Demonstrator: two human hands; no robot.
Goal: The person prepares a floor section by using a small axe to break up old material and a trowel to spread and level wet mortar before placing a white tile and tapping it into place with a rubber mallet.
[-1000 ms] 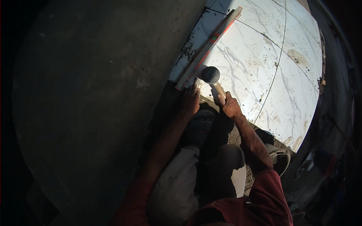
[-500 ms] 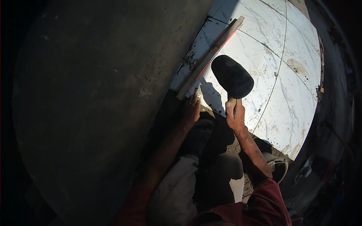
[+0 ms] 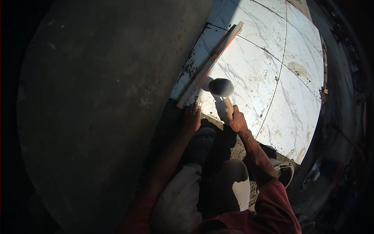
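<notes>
My right hand [image 3: 236,121] grips the wooden handle of a black rubber mallet [image 3: 221,87], whose head sits low over a white marble-patterned floor tile [image 3: 249,74]. A long red and grey spirit level [image 3: 212,62] lies diagonally along that tile's left edge. My left hand [image 3: 192,116] rests with fingers spread on the near corner of the tile, at the lower end of the level. My knees and shoes are folded below my hands.
More white tiles [image 3: 300,58] with dark joints lie to the right and beyond. Bare grey screed [image 3: 101,101] fills the left. Loose mortar [image 3: 237,150] lies by my feet, and a round bucket rim [image 3: 286,171] sits at my right knee.
The mallet rose high half a second ago and has come back down onto the tile near the level. My left hand stayed on the tile corner.
</notes>
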